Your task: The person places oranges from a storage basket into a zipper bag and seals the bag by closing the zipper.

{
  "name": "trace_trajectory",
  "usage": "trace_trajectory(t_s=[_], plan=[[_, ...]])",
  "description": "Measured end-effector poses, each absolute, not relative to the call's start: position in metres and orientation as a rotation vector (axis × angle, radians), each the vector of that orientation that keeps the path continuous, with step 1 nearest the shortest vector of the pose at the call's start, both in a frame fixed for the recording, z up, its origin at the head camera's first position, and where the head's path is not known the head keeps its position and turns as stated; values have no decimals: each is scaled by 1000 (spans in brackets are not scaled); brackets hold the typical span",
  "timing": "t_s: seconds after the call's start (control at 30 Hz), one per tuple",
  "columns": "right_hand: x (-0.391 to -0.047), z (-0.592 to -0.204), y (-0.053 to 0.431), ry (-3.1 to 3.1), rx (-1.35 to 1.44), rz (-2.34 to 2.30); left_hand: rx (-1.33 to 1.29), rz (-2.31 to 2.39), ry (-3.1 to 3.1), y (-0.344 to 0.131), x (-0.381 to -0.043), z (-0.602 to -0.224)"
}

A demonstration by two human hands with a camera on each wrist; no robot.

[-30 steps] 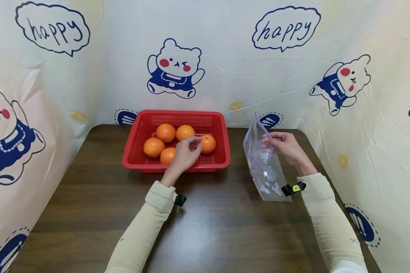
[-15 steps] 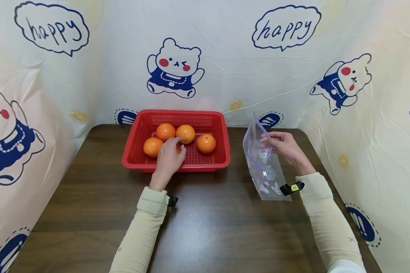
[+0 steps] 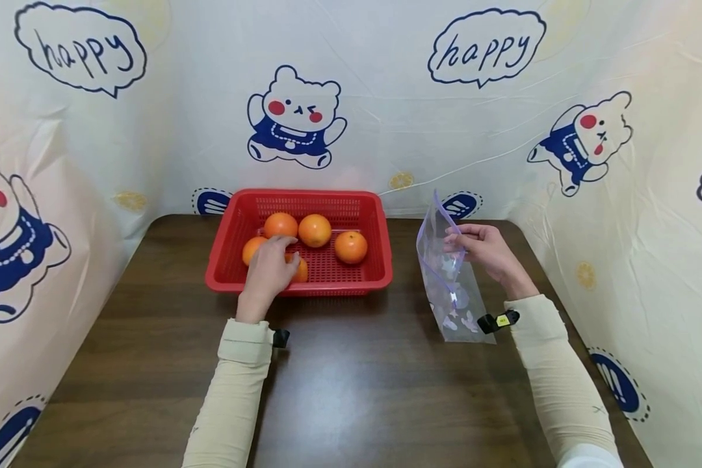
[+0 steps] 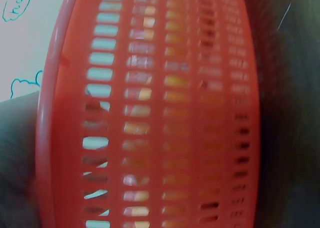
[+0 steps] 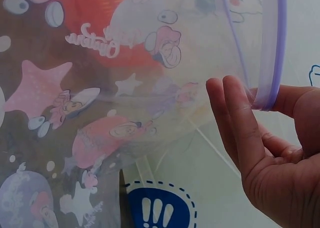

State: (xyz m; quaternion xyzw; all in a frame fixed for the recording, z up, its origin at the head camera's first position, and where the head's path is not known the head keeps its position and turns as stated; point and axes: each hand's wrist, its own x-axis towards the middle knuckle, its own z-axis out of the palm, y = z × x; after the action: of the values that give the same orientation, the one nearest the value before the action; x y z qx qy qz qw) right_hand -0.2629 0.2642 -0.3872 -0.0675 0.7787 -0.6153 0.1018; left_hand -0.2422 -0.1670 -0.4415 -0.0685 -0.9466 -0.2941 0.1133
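Near side first, the table (image 3: 339,390) shows bare wood reaching between basket and bag. The left hand (image 3: 270,266) bends over the red plastic basket's (image 3: 351,286) near rim above five oranges (image 3: 351,247); its grip is hidden. The right hand (image 3: 491,253) pinches the clear zip bag's (image 3: 459,312) purple edge, parting its mouth.
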Motion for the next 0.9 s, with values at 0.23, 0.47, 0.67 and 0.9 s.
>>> trace_trajectory(t_s=[0.23,0.47,0.67,0.9], plan=[[-266,-391,262,2276,-195,-1839,-226,-840,-2902,-174,-246,-441],[-267,-391,261,2292,-201,-1825,-222,-850,-2948,-174,-248,-441],[-267,-392,260,2317,-189,-1783,-178,-862,-3016,-174,-249,-442],[-268,-391,258,2309,-198,-1796,-169,-849,-3074,-172,-252,-444]])
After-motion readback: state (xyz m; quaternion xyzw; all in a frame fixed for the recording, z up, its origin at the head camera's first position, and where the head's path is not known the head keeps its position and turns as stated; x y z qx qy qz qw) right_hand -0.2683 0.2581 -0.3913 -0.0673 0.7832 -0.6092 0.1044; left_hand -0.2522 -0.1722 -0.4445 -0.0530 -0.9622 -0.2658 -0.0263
